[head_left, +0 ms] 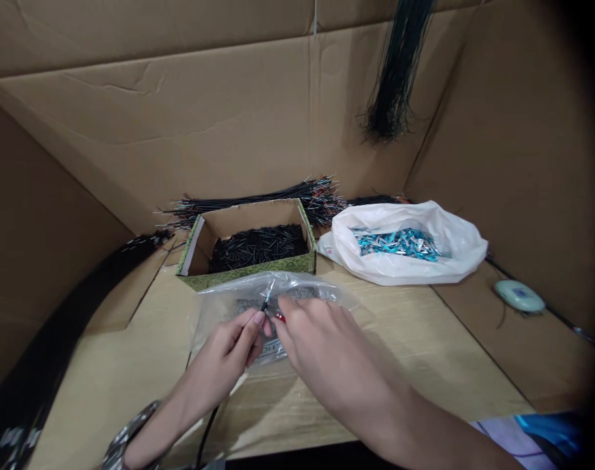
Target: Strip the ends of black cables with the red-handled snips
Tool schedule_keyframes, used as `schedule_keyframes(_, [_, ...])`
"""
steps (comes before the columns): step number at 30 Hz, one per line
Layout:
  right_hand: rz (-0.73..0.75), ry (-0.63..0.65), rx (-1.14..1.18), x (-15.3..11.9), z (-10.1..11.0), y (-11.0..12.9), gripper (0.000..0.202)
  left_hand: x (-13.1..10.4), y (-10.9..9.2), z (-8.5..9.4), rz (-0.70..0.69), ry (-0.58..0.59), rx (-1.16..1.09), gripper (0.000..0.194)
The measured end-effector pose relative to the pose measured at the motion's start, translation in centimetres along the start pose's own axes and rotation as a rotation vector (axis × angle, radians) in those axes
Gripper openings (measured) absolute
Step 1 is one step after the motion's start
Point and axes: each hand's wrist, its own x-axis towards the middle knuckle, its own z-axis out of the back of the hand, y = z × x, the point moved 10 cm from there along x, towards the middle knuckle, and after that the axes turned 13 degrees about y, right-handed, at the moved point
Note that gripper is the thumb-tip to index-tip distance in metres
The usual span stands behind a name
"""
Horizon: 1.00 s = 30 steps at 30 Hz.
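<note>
My left hand [231, 349] pinches the end of a thin black wire [266, 303] with a small blue tip; the wire runs down under my wrist. My right hand [321, 339] lies right beside it, fingertips meeting the wire end, and something small and red shows between the fingers. Both hands rest over a clear plastic bag [228, 300] of small grey parts on the wooden table [424, 352]. Just behind stands an open green-patterned cardboard box [251, 264] full of short black tubes.
A white plastic bag [454, 254] holding shiny blue pieces lies at right. Bundles of black wires [258, 196] lie behind the box and sweep along the left edge [37, 365]. More wires hang from above [395, 72]. Cardboard walls enclose the table. A small round device [519, 296] sits far right.
</note>
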Motion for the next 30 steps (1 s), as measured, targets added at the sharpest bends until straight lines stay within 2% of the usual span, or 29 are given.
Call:
schedule_keyframes(3, [0.078,0.032,-0.163,0.2,-0.7,1.4,0.026,0.1,0.1,0.1,-0.007,-0.009,0.009,0.043])
schedule_keyframes(7, [0.039,0.114,-0.225,1.4,-1.4,1.4,0.021,0.0,-0.1,-0.3,0.001,0.038,-0.036,0.044])
schedule_keyframes(9, [0.010,0.110,-0.181,1.7,-0.9,0.8,0.019,-0.1,0.0,-0.9,0.027,0.100,-0.171,0.043])
schedule_keyframes(13, [-0.104,0.001,-0.048,0.9,1.0,-1.2,0.012,-0.5,0.1,-1.9,0.056,0.185,-0.589,0.035])
schedule_keyframes(17, [-0.139,-0.051,0.023,-0.2,1.4,-1.7,0.011,-0.8,-0.4,-2.3,0.049,0.217,-0.754,0.031])
schedule_keyframes(23, [-0.105,-0.099,0.057,-1.1,1.5,-1.4,0.016,-0.8,-0.7,-2.4,0.007,0.241,-0.801,0.032])
schedule_keyframes(30, [-0.124,-0.089,0.018,-0.9,1.7,-0.8,0.015,-0.4,0.3,-2.5,-0.004,0.222,-0.719,0.033])
